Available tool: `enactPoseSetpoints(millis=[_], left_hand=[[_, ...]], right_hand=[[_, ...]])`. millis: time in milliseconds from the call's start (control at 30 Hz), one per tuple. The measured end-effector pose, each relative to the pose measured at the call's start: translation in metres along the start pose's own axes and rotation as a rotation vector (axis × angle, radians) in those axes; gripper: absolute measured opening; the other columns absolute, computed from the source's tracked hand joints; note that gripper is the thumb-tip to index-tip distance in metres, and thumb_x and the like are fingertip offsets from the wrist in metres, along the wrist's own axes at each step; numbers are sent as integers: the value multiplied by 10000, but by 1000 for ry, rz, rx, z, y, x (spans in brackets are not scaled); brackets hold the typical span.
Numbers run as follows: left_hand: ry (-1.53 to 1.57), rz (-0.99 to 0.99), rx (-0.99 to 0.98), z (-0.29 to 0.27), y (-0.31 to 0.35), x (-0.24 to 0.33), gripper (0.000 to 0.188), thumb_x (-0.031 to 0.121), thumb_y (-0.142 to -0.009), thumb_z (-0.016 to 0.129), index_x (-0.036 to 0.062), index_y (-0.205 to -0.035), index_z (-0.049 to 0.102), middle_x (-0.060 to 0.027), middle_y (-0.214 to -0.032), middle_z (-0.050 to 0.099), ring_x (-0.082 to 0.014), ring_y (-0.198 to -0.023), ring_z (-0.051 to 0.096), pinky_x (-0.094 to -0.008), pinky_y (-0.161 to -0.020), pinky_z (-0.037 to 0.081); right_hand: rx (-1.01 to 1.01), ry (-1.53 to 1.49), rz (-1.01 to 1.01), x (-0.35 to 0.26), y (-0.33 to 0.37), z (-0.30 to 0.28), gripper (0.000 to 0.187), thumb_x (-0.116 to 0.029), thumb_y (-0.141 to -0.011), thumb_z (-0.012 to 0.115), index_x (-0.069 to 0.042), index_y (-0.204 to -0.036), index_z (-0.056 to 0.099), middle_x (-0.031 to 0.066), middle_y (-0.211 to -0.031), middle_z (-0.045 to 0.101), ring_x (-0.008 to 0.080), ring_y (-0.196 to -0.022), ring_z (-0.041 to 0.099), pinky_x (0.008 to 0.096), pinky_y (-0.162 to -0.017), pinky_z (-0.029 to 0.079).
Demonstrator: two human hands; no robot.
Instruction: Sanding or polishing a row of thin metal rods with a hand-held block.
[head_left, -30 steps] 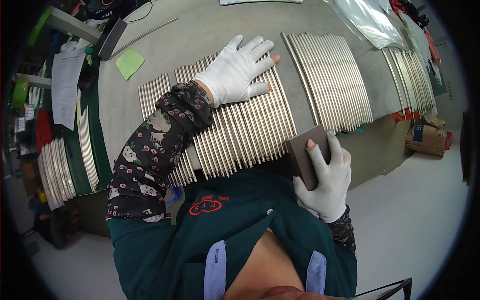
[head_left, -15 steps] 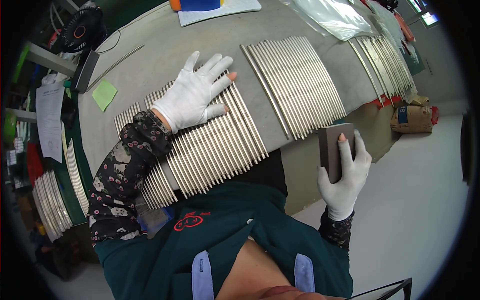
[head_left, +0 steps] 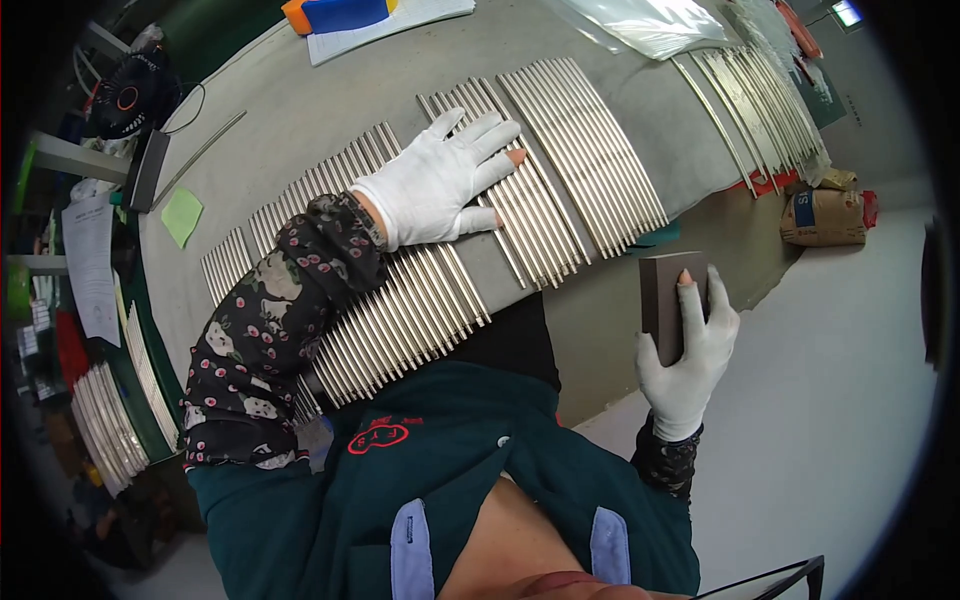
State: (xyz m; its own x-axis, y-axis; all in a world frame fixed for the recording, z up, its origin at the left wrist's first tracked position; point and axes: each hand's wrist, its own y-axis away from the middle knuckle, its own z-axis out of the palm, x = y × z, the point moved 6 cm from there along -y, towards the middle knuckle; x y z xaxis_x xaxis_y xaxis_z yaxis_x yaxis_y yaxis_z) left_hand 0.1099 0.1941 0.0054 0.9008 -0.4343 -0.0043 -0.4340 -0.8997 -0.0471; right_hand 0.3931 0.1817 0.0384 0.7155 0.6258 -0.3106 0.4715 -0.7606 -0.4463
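My left hand [head_left: 432, 185], in a white glove with bare fingertips showing, lies spread and flat over thin silvery metal rods on the table. Its fingers rest on a small batch of rods [head_left: 550, 235], while the palm and wrist cover part of a wider row of rods [head_left: 410, 315] to the left. Right of the fingers lies another tight row of rods [head_left: 605, 160], a narrow gap apart from the small batch. My right hand [head_left: 692, 365], gloved too, grips a dark grey-brown rectangular block [head_left: 660, 300] off the table's near right edge.
More rods [head_left: 760, 115] lie at the table's far right beneath clear plastic bags [head_left: 650, 25]. A green paper note [head_left: 181, 217], a single rod [head_left: 205, 155] and a small black fan [head_left: 130, 95] are at the left. A brown sack [head_left: 825, 217] stands beyond the table's right side.
My left hand has moved right, from the left row onto several rods now split off from the right row. The right hand still holds the block in nearly the same place. The view has shifted slightly.
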Motion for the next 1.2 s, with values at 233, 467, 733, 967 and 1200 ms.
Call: enactPoseSetpoints(millis=[233,467,733,967,1200], left_hand=[[3,-146,147,-24,39,-46,728,574,-950,381,33,-1433,324,-189,-1506,297,-348,-1411,269,-535,-1158,168],[153,-413,42,7,55,-94,683,487,-977,420,84,-1499,241,-133,-1550,257,-278,-1450,199,-452,-1193,94],[336,-257,1,1,51,-83,674,478,-981,422,122,-1514,215,-118,-1544,283,-289,-1448,203,-442,-1194,107],[315,-486,15,10,16,-90,671,454,-984,435,126,-1517,195,-120,-1542,285,-308,-1443,205,-412,-1190,152],[219,-253,18,13,6,-79,655,447,-982,432,112,-1505,226,-113,-1551,260,-274,-1443,215,-422,-1199,120]], right_hand=[[-8,-31,-23,4,-7,6,717,-154,-594,718,-98,-1290,551,234,-1350,445,375,-1095,469,459,-928,424],[-14,-50,-54,3,-13,7,719,-151,-592,716,-99,-1290,553,227,-1341,455,376,-1094,471,459,-927,427],[-16,-48,-53,8,-13,7,724,-147,-583,721,-97,-1285,553,228,-1339,457,378,-1091,473,457,-920,434],[-11,-39,-61,8,-13,7,722,-145,-584,723,-98,-1284,553,234,-1337,456,376,-1088,475,452,-921,430],[-40,-35,-50,8,-8,10,714,-145,-589,723,-106,-1283,556,234,-1339,452,373,-1088,475,450,-919,430]])
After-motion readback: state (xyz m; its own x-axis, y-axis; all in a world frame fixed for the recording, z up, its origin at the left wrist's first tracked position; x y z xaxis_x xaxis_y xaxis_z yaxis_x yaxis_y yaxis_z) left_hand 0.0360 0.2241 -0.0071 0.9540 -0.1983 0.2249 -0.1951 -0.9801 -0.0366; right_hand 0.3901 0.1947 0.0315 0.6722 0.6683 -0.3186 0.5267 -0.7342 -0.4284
